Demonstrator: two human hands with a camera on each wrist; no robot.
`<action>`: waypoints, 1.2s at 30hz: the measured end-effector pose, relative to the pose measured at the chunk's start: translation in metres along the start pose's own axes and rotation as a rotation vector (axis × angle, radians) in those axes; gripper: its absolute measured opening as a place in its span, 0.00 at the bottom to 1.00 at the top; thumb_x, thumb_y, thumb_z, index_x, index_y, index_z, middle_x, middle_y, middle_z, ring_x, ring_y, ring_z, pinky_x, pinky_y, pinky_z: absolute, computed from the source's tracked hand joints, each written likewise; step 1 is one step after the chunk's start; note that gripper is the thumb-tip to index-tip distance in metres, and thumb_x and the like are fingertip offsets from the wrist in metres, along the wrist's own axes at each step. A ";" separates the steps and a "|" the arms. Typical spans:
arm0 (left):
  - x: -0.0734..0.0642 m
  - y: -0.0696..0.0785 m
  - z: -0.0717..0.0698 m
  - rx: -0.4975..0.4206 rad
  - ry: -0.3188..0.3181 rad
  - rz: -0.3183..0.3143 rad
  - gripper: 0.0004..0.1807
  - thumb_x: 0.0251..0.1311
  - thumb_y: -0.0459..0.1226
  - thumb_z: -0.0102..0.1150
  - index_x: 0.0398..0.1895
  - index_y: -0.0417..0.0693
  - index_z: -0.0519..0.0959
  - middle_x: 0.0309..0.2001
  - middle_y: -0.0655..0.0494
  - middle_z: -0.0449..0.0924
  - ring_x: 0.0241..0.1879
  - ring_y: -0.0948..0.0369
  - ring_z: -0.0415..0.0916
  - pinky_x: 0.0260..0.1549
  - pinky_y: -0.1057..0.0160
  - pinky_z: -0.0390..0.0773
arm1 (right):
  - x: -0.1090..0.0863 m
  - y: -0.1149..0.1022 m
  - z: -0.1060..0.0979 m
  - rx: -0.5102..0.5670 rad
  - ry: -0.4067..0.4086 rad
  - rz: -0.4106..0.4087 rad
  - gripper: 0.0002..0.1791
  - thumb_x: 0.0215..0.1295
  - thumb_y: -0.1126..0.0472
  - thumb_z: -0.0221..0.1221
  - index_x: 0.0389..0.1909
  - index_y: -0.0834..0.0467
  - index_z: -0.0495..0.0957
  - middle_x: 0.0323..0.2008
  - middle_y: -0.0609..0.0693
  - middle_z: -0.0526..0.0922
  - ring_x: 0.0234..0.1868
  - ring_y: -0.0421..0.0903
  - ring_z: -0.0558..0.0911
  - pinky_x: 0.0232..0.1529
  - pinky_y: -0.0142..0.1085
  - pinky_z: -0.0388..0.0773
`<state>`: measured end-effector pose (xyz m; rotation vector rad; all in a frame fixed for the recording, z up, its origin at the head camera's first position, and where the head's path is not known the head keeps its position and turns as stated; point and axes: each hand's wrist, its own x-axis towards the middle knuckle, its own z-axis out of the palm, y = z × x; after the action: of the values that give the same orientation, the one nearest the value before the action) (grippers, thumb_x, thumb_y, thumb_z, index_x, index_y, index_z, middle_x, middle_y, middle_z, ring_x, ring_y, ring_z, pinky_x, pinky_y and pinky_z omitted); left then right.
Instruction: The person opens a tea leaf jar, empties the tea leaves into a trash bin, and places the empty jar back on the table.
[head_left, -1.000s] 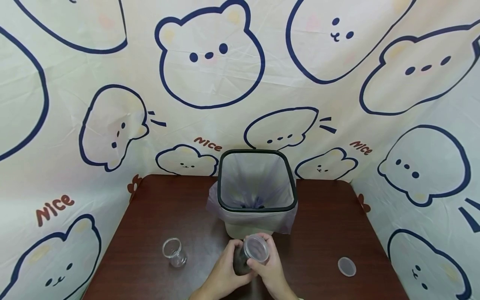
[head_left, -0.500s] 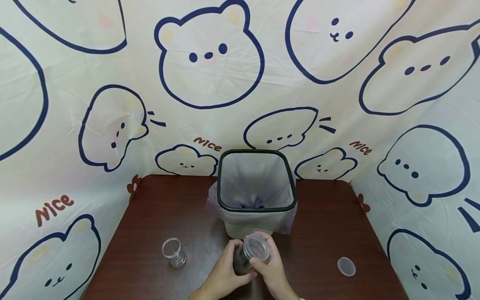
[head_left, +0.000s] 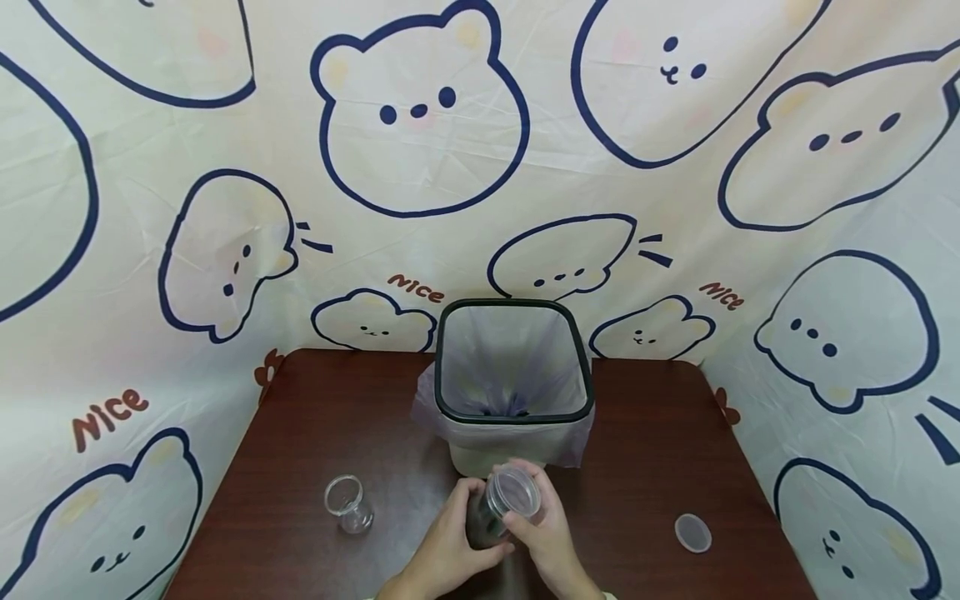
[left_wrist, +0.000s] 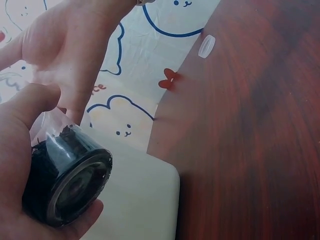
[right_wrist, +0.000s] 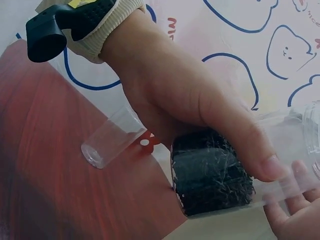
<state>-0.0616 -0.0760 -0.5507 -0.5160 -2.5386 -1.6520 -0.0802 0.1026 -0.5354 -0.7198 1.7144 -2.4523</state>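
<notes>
In the head view my left hand (head_left: 457, 533) grips the body of a clear jar (head_left: 486, 521) from the left. My right hand (head_left: 543, 533) holds the same jar near its ridged mouth, thumb on the near side. The jar leans with its mouth to the upper right. Dark, shredded-looking contents fill its lower part, as the right wrist view shows on the jar (right_wrist: 212, 175). A translucent round lid (head_left: 693, 533) lies on the table to the right. To the left stands a small clear glass cup (head_left: 349, 505).
Just beyond the hands stands a bin (head_left: 513, 420) with a dark rim and a pale purple liner, a few dark bits at its bottom. The brown table (head_left: 337, 417) is backed by a cloth (head_left: 420, 167) printed with cartoon bears.
The right hand and the jar's mouth have shifted very slightly up and to the right. The left hand keeps its place on the jar; bin, lid and cup have not moved.
</notes>
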 end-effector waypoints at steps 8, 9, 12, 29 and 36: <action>-0.002 -0.002 -0.002 0.006 0.014 -0.010 0.40 0.48 0.45 0.81 0.60 0.51 0.65 0.52 0.61 0.76 0.48 0.65 0.75 0.49 0.60 0.75 | 0.006 -0.006 -0.010 0.007 0.037 -0.063 0.35 0.70 0.69 0.60 0.72 0.73 0.56 0.68 0.67 0.70 0.68 0.49 0.73 0.67 0.36 0.68; -0.002 -0.002 -0.002 0.002 0.013 -0.014 0.40 0.48 0.44 0.81 0.60 0.51 0.65 0.52 0.61 0.76 0.49 0.65 0.75 0.50 0.60 0.75 | 0.006 -0.007 -0.012 0.013 0.035 -0.073 0.35 0.70 0.71 0.60 0.73 0.73 0.55 0.69 0.66 0.69 0.69 0.49 0.72 0.68 0.36 0.67; -0.003 -0.003 -0.003 0.005 0.016 -0.018 0.40 0.48 0.43 0.81 0.60 0.51 0.65 0.52 0.62 0.76 0.49 0.64 0.75 0.50 0.60 0.75 | 0.007 -0.008 -0.016 0.023 0.037 -0.099 0.37 0.70 0.73 0.58 0.75 0.72 0.51 0.70 0.61 0.70 0.70 0.49 0.71 0.69 0.36 0.66; -0.007 -0.006 -0.005 0.004 0.048 -0.039 0.41 0.46 0.43 0.82 0.60 0.47 0.67 0.53 0.65 0.77 0.50 0.65 0.75 0.52 0.61 0.74 | 0.000 -0.016 -0.032 0.082 0.068 -0.136 0.30 0.69 0.79 0.53 0.70 0.69 0.58 0.62 0.54 0.77 0.62 0.46 0.77 0.60 0.43 0.77; -0.006 -0.006 -0.006 -0.010 0.041 -0.041 0.40 0.46 0.43 0.82 0.60 0.49 0.67 0.53 0.65 0.77 0.51 0.65 0.75 0.52 0.61 0.74 | -0.004 -0.019 -0.044 0.028 0.086 -0.183 0.30 0.72 0.78 0.48 0.72 0.75 0.51 0.58 0.56 0.77 0.59 0.45 0.79 0.58 0.44 0.78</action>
<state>-0.0582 -0.0848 -0.5551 -0.4292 -2.5290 -1.6718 -0.0902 0.1496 -0.5313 -0.8136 1.7092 -2.6593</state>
